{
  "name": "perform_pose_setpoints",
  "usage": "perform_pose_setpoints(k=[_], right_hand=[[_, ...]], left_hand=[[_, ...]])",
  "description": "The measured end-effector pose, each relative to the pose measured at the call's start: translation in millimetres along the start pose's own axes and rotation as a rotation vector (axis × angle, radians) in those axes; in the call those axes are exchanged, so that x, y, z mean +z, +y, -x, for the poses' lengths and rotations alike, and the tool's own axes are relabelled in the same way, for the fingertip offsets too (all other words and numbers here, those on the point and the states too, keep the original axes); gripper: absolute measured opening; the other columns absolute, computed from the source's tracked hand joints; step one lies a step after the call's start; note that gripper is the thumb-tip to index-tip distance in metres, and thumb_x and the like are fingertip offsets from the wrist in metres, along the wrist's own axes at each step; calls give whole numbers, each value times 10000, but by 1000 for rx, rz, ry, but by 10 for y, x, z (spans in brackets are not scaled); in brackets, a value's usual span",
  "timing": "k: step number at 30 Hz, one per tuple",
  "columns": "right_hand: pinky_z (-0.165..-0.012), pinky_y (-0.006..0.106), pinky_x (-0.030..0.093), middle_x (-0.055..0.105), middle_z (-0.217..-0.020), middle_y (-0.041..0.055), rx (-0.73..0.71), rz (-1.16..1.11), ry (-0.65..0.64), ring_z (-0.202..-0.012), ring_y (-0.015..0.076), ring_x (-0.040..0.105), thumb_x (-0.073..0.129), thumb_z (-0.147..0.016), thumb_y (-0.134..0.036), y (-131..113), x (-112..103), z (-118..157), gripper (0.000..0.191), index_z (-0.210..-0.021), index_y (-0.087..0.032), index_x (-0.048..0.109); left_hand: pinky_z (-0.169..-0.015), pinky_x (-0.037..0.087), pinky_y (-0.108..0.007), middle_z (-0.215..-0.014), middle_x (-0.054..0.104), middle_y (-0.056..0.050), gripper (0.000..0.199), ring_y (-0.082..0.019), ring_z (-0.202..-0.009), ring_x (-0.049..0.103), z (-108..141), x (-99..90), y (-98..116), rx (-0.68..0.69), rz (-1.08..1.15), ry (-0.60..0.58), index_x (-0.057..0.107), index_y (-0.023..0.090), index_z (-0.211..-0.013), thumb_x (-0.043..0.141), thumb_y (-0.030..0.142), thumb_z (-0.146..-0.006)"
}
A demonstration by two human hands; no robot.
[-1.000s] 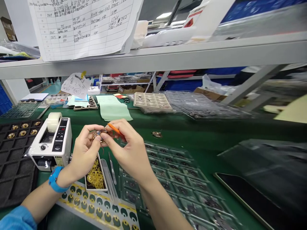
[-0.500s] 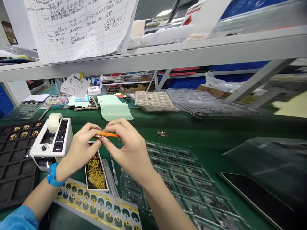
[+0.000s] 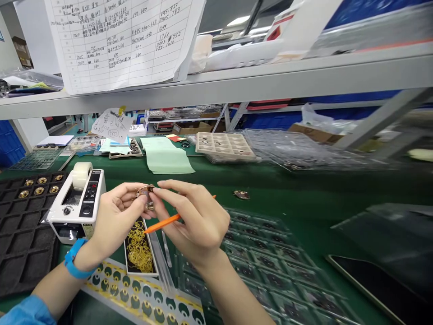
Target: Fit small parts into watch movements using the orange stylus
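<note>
My left hand (image 3: 118,216), with a blue band on the wrist, is closed on a rose-gold watch case (image 3: 149,192), pinching its rim between thumb and fingers. The case is tilted up and partly hidden by fingers. My right hand (image 3: 196,221) has its thumb and forefinger at the right edge of the same case. An orange pointed stick (image 3: 164,223) is tucked in that hand, its tip slanting down to the left. Below the hands lies a box of yellow rings (image 3: 139,253). Another watch case (image 3: 241,194) rests on the green bench to the right.
A white tape dispenser (image 3: 79,198) and a black tray (image 3: 25,243) with gold cases stand left. Clear trays of dark parts (image 3: 267,262) spread at right, near a phone-like dark slab (image 3: 375,284). Tweezers (image 3: 167,250) and a sticker sheet (image 3: 145,298) lie in front. A shelf beam (image 3: 237,83) crosses above.
The orange stick has swung from level at the case to a downward slant inside my right hand. The case is tipped up into view, and my right fingers have come onto it.
</note>
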State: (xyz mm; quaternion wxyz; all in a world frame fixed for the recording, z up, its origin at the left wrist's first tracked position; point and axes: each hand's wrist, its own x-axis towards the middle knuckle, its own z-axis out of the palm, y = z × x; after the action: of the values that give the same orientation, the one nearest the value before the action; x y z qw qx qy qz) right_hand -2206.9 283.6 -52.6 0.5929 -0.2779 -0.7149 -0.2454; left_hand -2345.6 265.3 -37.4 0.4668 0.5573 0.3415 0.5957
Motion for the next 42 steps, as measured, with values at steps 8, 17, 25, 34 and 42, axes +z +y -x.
perform_pose_setpoints(k=[8, 17, 25, 34, 42], right_hand=[[-561, 280, 524, 729, -784, 65, -45, -60, -21, -664, 174, 666, 633, -840, -57, 32, -33, -30, 208, -962, -218, 581], [-567, 271, 523, 737, -813, 84, -106, -76, 6, -672, 165, 661, 642, -841, -34, 51, -34, -35, 189, -950, -177, 583], [-573, 265, 510, 727, -801, 107, -116, -102, -4, -677, 159, 633, 642, -824, 3, 37, -55, -27, 178, -925, -136, 596], [-580, 253, 513, 742, -819, 80, -115, -98, -2, -680, 137, 643, 643, -837, -10, 5, -112, -19, 184, -941, -155, 598], [-559, 264, 491, 744, -813, 122, -173, -81, -8, -680, 152, 626, 655, -817, 16, -5, -142, 1, 174, -926, -116, 623]], left_hand=[[-698, 638, -193, -881, 758, -26, 232, -155, -768, 734, 104, 50, -31, 124, -129, 12, 692, 145, -1070, 608, 139, -853], [-699, 621, -173, -880, 757, -51, 234, -147, -730, 730, 137, 53, -66, 338, -316, 80, 697, 105, -1052, 586, 124, -847], [-645, 565, -109, -792, 719, -53, 205, -103, -656, 694, 149, 62, -38, 466, -486, 58, 651, 78, -1020, 552, 81, -841], [-721, 567, -109, -906, 750, -96, 222, -109, -716, 711, 214, 54, 2, 575, -551, 53, 661, 56, -1043, 554, 59, -849], [-805, 540, -73, -922, 750, -107, 222, -110, -787, 722, 229, 63, 7, 693, -598, 78, 669, 29, -1026, 556, 16, -836]])
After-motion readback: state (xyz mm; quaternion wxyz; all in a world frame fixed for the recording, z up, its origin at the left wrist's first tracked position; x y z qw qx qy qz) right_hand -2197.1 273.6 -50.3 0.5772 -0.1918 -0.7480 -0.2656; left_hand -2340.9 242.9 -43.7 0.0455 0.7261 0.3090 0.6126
